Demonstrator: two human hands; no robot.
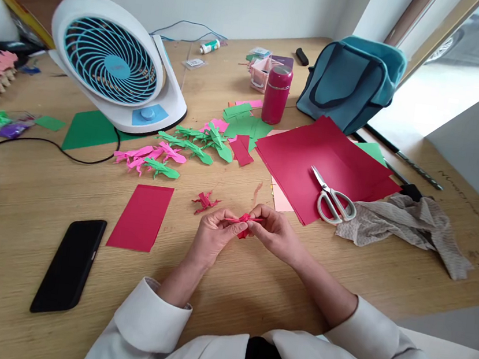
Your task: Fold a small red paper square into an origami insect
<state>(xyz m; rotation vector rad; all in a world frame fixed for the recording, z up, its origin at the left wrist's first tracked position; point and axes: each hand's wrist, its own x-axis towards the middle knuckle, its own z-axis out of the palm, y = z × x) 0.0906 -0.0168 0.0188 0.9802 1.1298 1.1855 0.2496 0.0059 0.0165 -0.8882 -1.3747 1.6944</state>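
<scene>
Both hands meet over the wooden table, pinching a small folded red paper piece. My left hand grips its left side with closed fingers. My right hand pinches its right end. A finished red paper figure lies just beyond my left hand. A red paper rectangle lies flat to the left.
A stack of red sheets with scissors on it lies to the right, beside a crumpled cloth. Green and pink folded figures sit before a white fan. A black phone, red bottle and teal bag stand around.
</scene>
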